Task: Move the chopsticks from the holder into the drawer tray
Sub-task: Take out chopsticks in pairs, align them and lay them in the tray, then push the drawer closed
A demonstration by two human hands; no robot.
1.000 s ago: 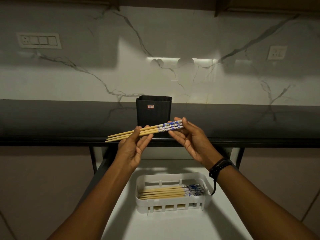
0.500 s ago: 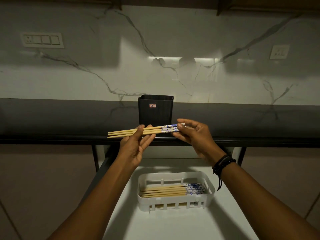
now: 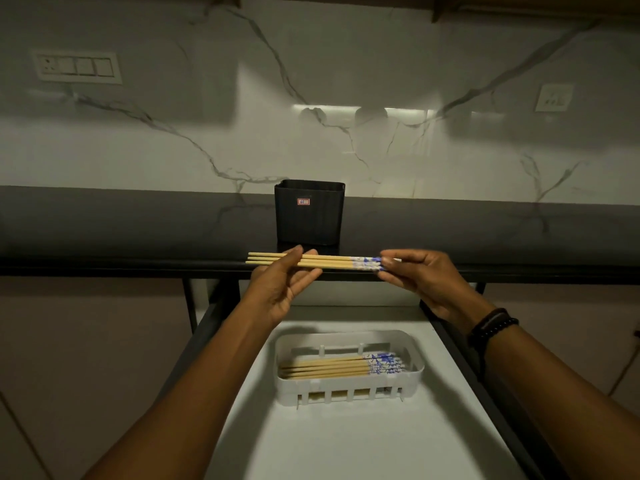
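Observation:
A small bundle of wooden chopsticks [image 3: 332,262] with blue-patterned ends lies level between both hands, just in front of the counter edge. My left hand [image 3: 282,289] cradles the plain tips from below. My right hand [image 3: 420,275] pinches the blue ends. Behind them the black ribbed holder [image 3: 309,213] stands on the dark counter, its inside hidden. Below, in the open drawer, a white slotted tray [image 3: 348,393] holds several more chopsticks [image 3: 341,366], blue ends to the right.
The dark counter [image 3: 138,230] runs across the view under a marble backsplash with a switch panel [image 3: 79,67] and a socket [image 3: 553,98]. The white drawer floor [image 3: 346,441] stretches toward me, with a dark drawer rail [image 3: 485,393] on the right.
The bundle has gone from tilted to level and dropped slightly toward the counter edge. My right hand has slid out to the blue ends.

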